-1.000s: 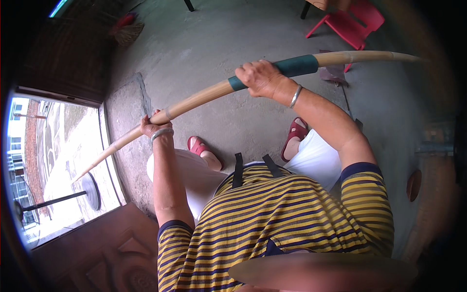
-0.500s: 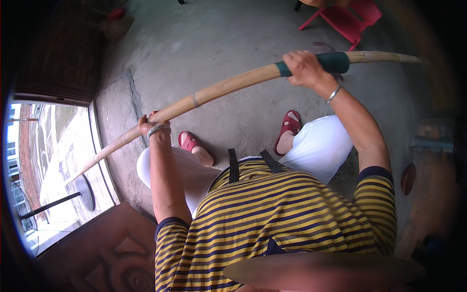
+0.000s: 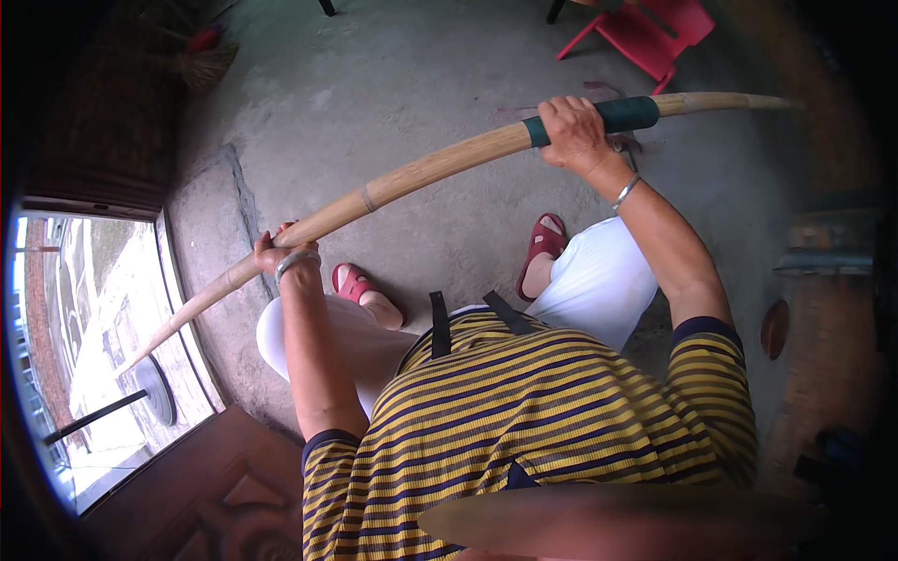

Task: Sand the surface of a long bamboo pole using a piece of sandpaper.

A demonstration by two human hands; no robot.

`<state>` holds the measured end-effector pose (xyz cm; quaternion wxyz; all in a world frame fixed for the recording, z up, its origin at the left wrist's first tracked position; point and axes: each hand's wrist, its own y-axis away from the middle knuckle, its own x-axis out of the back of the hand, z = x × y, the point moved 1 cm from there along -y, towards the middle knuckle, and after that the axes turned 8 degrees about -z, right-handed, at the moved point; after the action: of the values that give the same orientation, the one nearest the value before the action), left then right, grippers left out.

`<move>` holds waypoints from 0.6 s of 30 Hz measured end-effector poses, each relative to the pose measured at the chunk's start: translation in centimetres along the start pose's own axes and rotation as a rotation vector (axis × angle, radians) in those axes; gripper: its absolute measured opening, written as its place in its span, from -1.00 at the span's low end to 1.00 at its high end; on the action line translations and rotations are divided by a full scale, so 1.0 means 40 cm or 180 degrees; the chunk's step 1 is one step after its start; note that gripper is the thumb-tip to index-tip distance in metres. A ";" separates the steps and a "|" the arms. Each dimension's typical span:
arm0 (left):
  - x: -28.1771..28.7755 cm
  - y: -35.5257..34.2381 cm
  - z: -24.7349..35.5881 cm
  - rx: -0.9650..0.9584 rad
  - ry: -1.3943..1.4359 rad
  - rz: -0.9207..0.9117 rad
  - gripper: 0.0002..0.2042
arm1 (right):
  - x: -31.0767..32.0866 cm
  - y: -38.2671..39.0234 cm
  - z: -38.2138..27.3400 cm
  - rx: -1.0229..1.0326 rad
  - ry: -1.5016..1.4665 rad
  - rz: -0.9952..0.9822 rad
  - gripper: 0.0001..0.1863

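While the right hand (image 3: 572, 131) grasps the dark green sleeve (image 3: 629, 113) on a long bamboo pole (image 3: 440, 161), the left hand (image 3: 283, 251) clasps its bare shaft; the pole slants before the body, over the concrete floor (image 3: 365, 103).

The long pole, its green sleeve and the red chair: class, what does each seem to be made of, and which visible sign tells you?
Long pole: probably bamboo, smooth, pale tan, judging by the ringed joints along it. Green sleeve: perhaps cloth, foam or rubber; its matte, plain surface leaves that open. Red chair: likely smooth moulded plastic, by its even colour and rounded edges.
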<state>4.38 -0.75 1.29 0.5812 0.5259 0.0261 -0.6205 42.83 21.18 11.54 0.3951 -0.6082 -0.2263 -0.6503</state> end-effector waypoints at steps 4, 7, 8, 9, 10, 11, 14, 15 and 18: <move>-0.003 -0.007 -0.007 0.0050 -0.0020 0.0094 -0.85 | -0.032 -0.101 -0.269 0.0732 -0.0406 0.0149 -0.83; -0.002 0.008 -0.011 -0.0071 -0.0119 0.0161 -0.84 | -0.058 -0.111 -0.341 0.0725 -0.0406 0.0179 -0.69; 0.001 0.006 -0.002 -0.0088 -0.0131 0.0164 -0.84 | -0.042 -0.111 -0.340 0.0966 -0.0829 0.0102 -0.62; 0.003 0.003 0.006 -0.0060 -0.0121 0.0155 -0.84 | -0.026 -0.109 -0.336 0.1205 -0.1249 0.0023 -0.55; 0.005 0.001 0.011 -0.0027 -0.0110 0.0146 -0.83 | -0.013 -0.104 -0.325 0.1203 -0.1261 0.0024 -0.55; 0.005 0.000 0.011 -0.0029 -0.0113 0.0136 -0.83 | -0.001 -0.096 -0.305 0.1403 -0.1510 0.0075 -0.45; 0.004 -0.002 0.006 -0.0054 -0.0102 0.0145 -0.84 | -0.011 -0.093 -0.254 0.1582 -0.1897 -0.0058 -0.36; 0.001 -0.001 0.003 -0.0002 -0.0116 0.0103 -0.84 | -0.017 -0.092 -0.235 0.1524 -0.1625 -0.0219 -0.37; 0.008 -0.018 0.010 0.0034 -0.0145 0.0036 -0.84 | 0.006 -0.084 -0.204 0.1261 -0.1071 -0.0525 -0.37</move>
<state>3.67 -0.98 0.82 0.5823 0.5148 0.0066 -0.6292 35.20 16.78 11.11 0.4090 -0.5980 -0.4604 -0.5130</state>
